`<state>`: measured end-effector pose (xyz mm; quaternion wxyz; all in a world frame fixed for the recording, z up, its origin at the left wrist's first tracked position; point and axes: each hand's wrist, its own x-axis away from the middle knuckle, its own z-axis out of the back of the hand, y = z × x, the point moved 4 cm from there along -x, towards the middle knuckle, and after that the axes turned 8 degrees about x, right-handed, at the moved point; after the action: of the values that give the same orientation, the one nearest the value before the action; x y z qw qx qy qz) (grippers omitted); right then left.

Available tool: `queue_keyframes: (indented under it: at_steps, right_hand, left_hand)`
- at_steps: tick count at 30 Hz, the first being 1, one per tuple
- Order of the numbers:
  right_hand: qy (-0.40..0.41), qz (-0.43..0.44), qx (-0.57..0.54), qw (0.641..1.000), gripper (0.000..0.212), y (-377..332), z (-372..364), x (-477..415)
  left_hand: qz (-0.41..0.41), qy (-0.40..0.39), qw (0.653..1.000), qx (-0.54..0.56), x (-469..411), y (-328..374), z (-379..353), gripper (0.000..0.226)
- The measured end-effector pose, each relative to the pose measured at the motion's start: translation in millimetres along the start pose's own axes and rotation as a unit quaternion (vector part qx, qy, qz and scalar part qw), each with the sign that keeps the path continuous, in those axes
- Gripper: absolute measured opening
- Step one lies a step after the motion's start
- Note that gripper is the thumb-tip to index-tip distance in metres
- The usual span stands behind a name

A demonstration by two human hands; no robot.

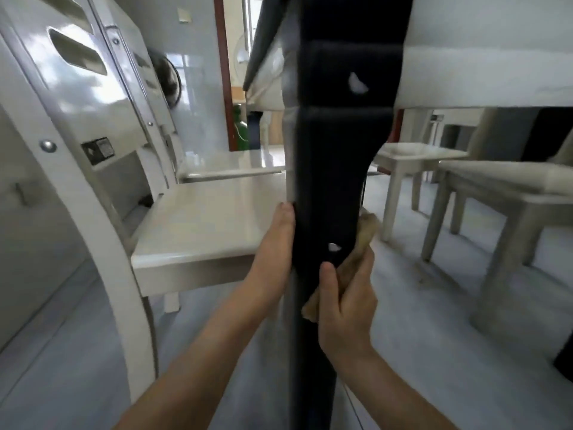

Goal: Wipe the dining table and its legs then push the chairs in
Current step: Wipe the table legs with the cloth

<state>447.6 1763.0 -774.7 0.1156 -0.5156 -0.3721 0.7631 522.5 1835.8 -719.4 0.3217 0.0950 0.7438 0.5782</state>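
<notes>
leg: dark bench leg [328,181], centre of frame, runs top to bottom; wipe is at its lower middle.
cloth: tan cloth [356,268], bunched, pressed on the leg's right side, lower centre.
right hand: right hand [344,308], fingers curled round the cloth, thumb on the leg's front face.
left hand: left hand [276,243], fingers straight, flat against the leg's left edge, holding nothing.
bench: pale bench [483,57] top, upper right; surface hidden, can't tell if wiped.
chairs: white chair [198,231] at left stands out from the bench; padded chair [508,184] at right, seat partly under it.
progress: likely mid-task, leg-wiping stage; other legs unknown; chairs not yet pushed in.
</notes>
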Motion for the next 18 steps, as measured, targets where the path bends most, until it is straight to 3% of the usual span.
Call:
queue_keyframes:
  at_steps: [5,11,13,15,18]
  right_hand:
    - [-0.048,-0.046,-0.038,0.997,0.055,0.5,1.8,3.6]
    - [0.023,-0.012,-0.218,0.976,0.025,-65.3,34.3,-64.0]
    - [0.04,0.037,-0.169,0.984,0.034,-71.0,33.4,-73.1]
    - [0.007,0.064,-0.123,0.99,0.043,-49.0,20.5,-53.6]
    - [-0.048,-0.016,0.005,0.999,0.057,19.5,-5.8,13.5]
  left_hand:
    - [0.016,-0.002,1.0,-0.024,-0.9,0.6,2.0,0.049]
    - [0.043,0.033,0.998,-0.025,2.9,8.6,1.2,0.048]
    - [0.052,0.043,0.998,-0.019,2.1,7.4,2.9,0.04]
    - [0.049,0.036,0.998,-0.034,2.3,7.7,3.4,0.04]
    - [0.03,0.004,0.998,-0.062,0.8,5.6,2.5,0.047]
